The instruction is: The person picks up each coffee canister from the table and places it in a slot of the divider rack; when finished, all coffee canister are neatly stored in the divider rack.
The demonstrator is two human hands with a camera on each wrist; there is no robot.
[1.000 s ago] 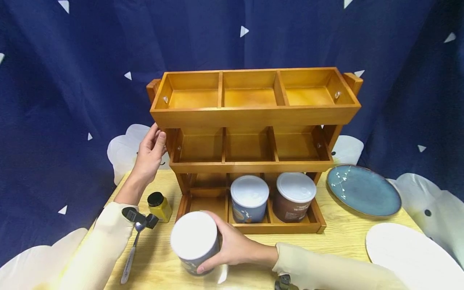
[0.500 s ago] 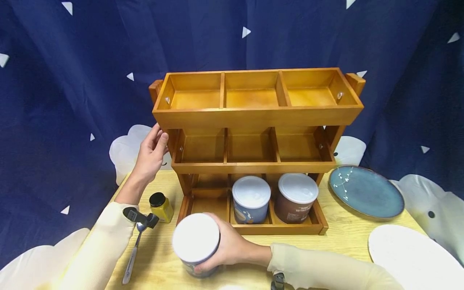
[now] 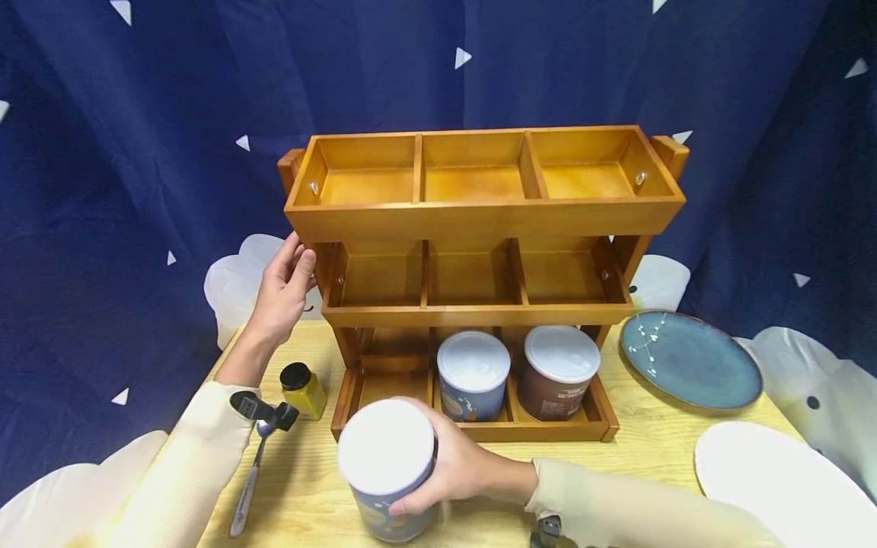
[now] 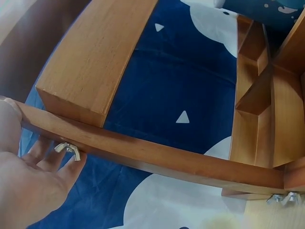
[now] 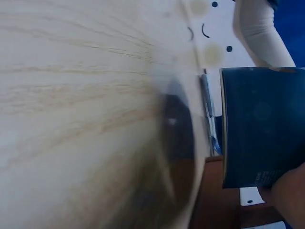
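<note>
My right hand (image 3: 459, 464) grips a blue-grey canister (image 3: 393, 514) with a white lid, thumb on its near side. It is upright in front of the wooden three-tier rack (image 3: 479, 221). In the right wrist view the canister (image 5: 262, 119) looks raised off the table. At the rack's left side, my left hand (image 3: 284, 289) holds the side post (image 4: 157, 157), fingers by a wing nut (image 4: 69, 150). A second blue canister (image 3: 473, 388) fills the bottom tier's middle compartment, and a brown canister (image 3: 558, 388) its right one. The bottom tier's left compartment (image 3: 393, 380) holds nothing visible.
A yellow jar (image 3: 304, 396) with a black lid stands left of the rack. Nearer lies a spoon (image 3: 248, 487), partly below my left wrist strap. On the right are a blue plate (image 3: 692, 361) and a white plate (image 3: 781, 487). A navy curtain (image 3: 171, 114) hangs behind.
My right hand has moved the canister slightly right, and it looks a bit larger, closer to the head camera. The left hand stays on the rack post.
</note>
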